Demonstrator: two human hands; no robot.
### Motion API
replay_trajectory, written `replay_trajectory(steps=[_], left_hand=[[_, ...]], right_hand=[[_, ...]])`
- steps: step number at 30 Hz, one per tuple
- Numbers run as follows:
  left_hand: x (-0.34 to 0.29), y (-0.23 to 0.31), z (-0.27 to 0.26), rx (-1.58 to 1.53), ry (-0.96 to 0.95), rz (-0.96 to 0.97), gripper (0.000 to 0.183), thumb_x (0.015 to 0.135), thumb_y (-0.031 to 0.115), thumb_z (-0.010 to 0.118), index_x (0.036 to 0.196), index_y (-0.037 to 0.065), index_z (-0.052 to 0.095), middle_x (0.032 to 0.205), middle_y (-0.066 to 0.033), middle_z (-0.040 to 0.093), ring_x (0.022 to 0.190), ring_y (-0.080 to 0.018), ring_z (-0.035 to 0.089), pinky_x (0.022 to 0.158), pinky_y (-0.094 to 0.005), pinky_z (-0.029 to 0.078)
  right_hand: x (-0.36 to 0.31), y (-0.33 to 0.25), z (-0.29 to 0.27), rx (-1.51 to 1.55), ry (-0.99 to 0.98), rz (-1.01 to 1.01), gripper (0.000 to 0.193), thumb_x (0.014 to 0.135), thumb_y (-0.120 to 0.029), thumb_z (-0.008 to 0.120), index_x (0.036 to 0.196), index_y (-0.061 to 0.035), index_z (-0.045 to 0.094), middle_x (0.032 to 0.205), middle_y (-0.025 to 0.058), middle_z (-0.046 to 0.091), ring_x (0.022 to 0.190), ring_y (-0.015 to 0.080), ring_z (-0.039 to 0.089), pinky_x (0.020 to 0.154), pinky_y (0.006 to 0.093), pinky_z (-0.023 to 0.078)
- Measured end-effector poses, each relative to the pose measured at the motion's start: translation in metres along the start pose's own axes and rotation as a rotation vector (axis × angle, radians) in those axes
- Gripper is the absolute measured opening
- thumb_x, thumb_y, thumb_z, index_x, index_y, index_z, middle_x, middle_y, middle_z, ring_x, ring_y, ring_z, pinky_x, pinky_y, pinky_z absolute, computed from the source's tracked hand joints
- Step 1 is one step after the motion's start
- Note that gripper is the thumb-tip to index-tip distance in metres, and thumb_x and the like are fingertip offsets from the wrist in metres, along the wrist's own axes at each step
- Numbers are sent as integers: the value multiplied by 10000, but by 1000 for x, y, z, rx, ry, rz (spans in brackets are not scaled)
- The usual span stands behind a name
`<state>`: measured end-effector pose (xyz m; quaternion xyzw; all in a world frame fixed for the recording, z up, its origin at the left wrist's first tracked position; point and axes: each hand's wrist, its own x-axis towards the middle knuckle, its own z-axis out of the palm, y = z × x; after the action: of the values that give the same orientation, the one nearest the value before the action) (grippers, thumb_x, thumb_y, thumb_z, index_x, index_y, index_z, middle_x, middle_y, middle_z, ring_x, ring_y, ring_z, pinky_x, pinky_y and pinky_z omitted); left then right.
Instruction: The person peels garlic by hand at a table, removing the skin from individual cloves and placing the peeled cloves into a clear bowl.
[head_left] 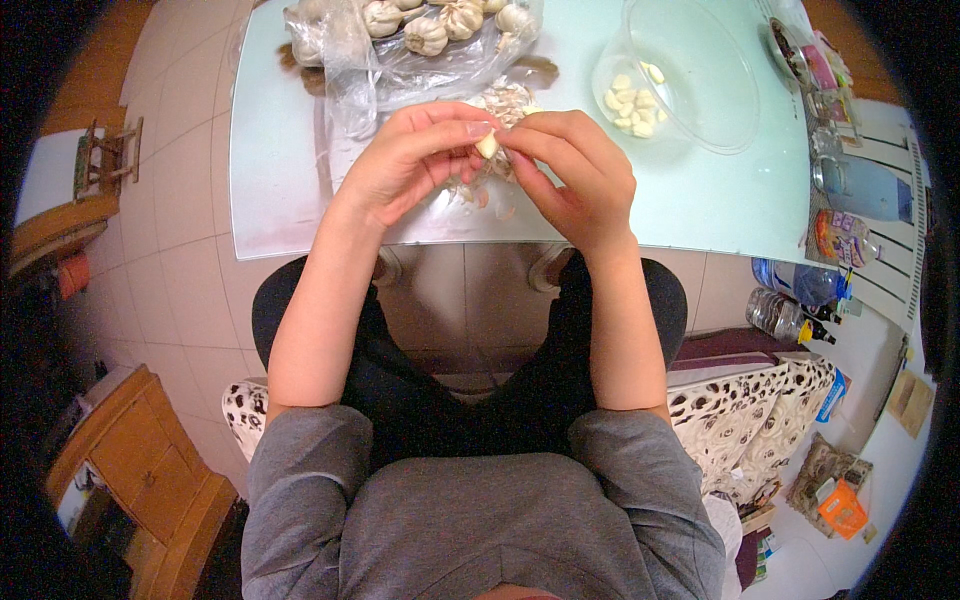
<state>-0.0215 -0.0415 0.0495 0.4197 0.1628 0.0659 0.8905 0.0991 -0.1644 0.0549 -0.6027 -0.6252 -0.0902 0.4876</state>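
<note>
A pale garlic clove (487,147) is pinched between the thumb and fingers of my left hand (415,150), above the near part of the table. Meeting it there, my right hand (578,170) has its thumb and fingertips closed at the clove's right side. Below and behind my hands lies a pile of papery garlic skins (503,98), partly hidden by them. Whole garlic bulbs (427,37) sit in an opened clear plastic bag (348,75) at the far left. Peeled cloves (630,108) rest in a clear plastic bowl (695,90) on the right.
The pale glass-topped table (720,205) ends just in front of my knees. Along its right side are a glass mug (828,165), a blue container (872,188) and several plastic bottles (842,237). A patterned seat cover (730,410) is beside me at right.
</note>
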Motion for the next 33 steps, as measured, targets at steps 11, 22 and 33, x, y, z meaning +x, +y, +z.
replay_trajectory(steps=[11,22,33], left_hand=[[2,-1,-1,-132,-60,12,225,790,162,526,933,-11,524,798,-46,536,668,-108,496,572,-221,406],[4,-4,-1,-145,-19,177,191,809,111,521,976,18,510,832,-49,550,734,-117,523,577,-223,422],[5,-5,6,34,83,289,173,813,64,507,969,-12,507,879,-106,582,804,-166,582,657,-237,468]], right_hand=[[-1,-4,3,-20,77,35,225,571,-27,642,765,-90,548,750,42,567,641,200,564,544,272,460],[-2,-2,4,37,129,81,179,612,-2,623,767,-62,556,742,74,565,630,200,563,540,254,453],[-3,-1,6,560,143,750,107,708,11,589,814,12,602,772,71,588,638,88,549,574,197,455]])
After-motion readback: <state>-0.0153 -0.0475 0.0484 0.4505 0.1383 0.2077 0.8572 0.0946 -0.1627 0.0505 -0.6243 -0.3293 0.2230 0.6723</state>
